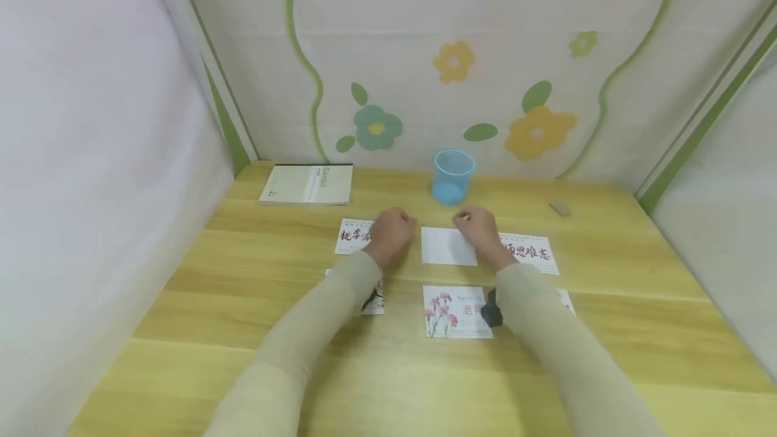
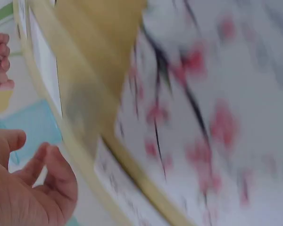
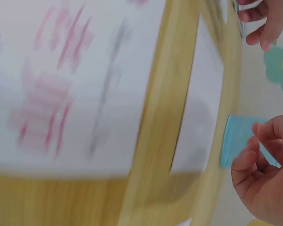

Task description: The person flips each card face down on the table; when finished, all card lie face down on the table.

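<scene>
A plain white card (image 1: 446,251) lies on the wooden table between my two hands. Just left of it my left hand (image 1: 391,231) hovers with its fingers loosely bent; in the left wrist view a gap shows between thumb and fingertips, with nothing in it. My right hand (image 1: 479,229) is above the white card's right edge, thumb and forefinger close together and no object visible between them. Beneath the left forearm is a card with pink blossoms (image 2: 198,127). A carnation card (image 1: 455,312) lies nearer to me, partly overlapped by the dark wrist camera.
Cards with red lettering lie at left (image 1: 352,236) and right (image 1: 534,253) of the row. Behind stand a light blue cup (image 1: 450,181) and, at back left, a notepad (image 1: 308,184). A small grey-brown block (image 1: 559,207) sits back right. Another card (image 1: 567,301) is mostly under the right sleeve.
</scene>
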Tool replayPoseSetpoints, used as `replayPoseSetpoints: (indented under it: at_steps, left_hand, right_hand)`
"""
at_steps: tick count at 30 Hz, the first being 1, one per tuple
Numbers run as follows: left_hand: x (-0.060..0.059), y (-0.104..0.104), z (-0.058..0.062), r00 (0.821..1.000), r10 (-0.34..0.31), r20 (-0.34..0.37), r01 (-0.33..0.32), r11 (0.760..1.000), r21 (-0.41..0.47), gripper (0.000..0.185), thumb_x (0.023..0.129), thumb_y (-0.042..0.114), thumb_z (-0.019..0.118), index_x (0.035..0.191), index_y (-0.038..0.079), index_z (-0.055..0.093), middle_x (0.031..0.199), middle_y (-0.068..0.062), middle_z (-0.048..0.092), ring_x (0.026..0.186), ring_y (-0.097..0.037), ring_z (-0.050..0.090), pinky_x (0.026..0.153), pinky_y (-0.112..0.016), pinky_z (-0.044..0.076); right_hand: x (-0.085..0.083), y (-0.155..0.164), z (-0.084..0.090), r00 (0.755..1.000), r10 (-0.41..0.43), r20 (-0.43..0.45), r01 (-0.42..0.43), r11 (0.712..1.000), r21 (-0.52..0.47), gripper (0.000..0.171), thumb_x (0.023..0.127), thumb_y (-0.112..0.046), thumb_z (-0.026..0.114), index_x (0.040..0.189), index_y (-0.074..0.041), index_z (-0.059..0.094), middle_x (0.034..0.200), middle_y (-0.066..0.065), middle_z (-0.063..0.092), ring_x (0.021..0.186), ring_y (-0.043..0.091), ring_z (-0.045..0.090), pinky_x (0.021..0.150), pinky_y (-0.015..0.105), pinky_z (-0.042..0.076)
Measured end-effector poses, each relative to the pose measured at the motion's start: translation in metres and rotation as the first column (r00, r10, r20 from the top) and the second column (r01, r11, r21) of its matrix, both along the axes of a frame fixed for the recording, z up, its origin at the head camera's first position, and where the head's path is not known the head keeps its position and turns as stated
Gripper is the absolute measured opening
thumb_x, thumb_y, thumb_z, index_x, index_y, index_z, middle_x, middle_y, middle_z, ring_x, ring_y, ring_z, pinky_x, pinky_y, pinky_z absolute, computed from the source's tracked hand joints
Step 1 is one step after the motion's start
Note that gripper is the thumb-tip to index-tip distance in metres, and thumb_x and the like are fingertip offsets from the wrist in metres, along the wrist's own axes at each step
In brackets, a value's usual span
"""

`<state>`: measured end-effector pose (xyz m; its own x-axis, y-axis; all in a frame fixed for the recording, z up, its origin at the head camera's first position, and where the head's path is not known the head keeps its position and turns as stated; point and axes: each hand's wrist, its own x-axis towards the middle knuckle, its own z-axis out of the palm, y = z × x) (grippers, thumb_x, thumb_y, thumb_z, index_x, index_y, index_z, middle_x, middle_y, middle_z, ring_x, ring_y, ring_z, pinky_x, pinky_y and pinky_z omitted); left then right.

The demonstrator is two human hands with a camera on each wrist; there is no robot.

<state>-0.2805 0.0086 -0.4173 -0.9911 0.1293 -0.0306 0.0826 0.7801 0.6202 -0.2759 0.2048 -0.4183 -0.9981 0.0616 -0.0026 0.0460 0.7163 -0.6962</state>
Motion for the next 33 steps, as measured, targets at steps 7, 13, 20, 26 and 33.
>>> replayPoseSetpoints:
  at_steps: [7, 13, 20, 26, 33]
  left_hand:
    - [-0.014, -0.071, 0.021, 0.979, 0.188, 0.081, -0.164, 0.957, -0.239, 0.062, 0.093, 0.050, 0.041, 0.128, -0.002, 0.041, 0.118, -0.025, 0.042, 0.105, -0.040, 0.045, 0.086, -0.051, 0.041]
    - [-0.017, -0.087, 0.023, 0.919, 0.163, 0.358, -0.209, 0.974, 0.092, 0.087, 0.089, 0.063, 0.035, 0.147, 0.003, 0.008, 0.147, -0.029, 0.005, 0.133, -0.046, 0.011, 0.103, -0.060, 0.016]
    - [-0.022, -0.085, 0.020, 0.865, 0.270, 0.424, -0.391, 0.892, 0.228, 0.087, 0.089, 0.064, 0.030, 0.146, 0.002, 0.008, 0.144, -0.030, 0.007, 0.129, -0.046, 0.018, 0.102, -0.061, 0.019]
    - [-0.027, -0.093, 0.013, 0.783, 0.322, 0.533, -0.532, 0.790, 0.305, 0.077, 0.091, 0.062, 0.028, 0.143, 0.005, 0.025, 0.131, -0.022, 0.029, 0.093, -0.026, 0.044, 0.076, -0.032, 0.042]
    - [-0.034, -0.102, 0.011, 0.766, 0.375, 0.522, -0.578, 0.756, 0.306, 0.072, 0.093, 0.057, 0.026, 0.144, 0.006, 0.027, 0.104, -0.016, 0.043, 0.053, -0.013, 0.036, 0.042, -0.022, 0.031]
  right_hand:
    - [0.000, -0.086, 0.004, 0.973, 0.121, 0.197, -0.056, 0.950, -0.306, 0.032, 0.088, -0.006, 0.052, 0.120, -0.001, 0.056, 0.089, 0.017, 0.061, 0.066, 0.024, 0.061, 0.059, 0.031, 0.054]
    - [0.008, -0.124, 0.006, 0.963, 0.141, 0.229, -0.086, 0.968, -0.235, 0.041, 0.084, -0.010, 0.058, 0.123, -0.002, 0.054, 0.100, 0.015, 0.061, 0.072, 0.024, 0.060, 0.067, 0.032, 0.052]
    - [0.006, -0.132, 0.006, 0.965, 0.103, 0.242, -0.062, 0.983, -0.174, 0.049, 0.081, -0.012, 0.059, 0.128, -0.002, 0.050, 0.107, 0.014, 0.061, 0.082, 0.024, 0.060, 0.070, 0.031, 0.051]
    - [0.005, -0.132, 0.005, 0.957, 0.101, 0.273, -0.047, 0.979, -0.199, 0.050, 0.082, -0.014, 0.058, 0.130, -0.004, 0.048, 0.109, 0.013, 0.059, 0.086, 0.023, 0.059, 0.069, 0.030, 0.051]
    - [0.005, -0.132, 0.006, 0.962, 0.096, 0.256, -0.044, 0.978, -0.202, 0.050, 0.084, -0.014, 0.057, 0.131, -0.004, 0.046, 0.110, 0.014, 0.058, 0.082, 0.023, 0.058, 0.068, 0.031, 0.051]
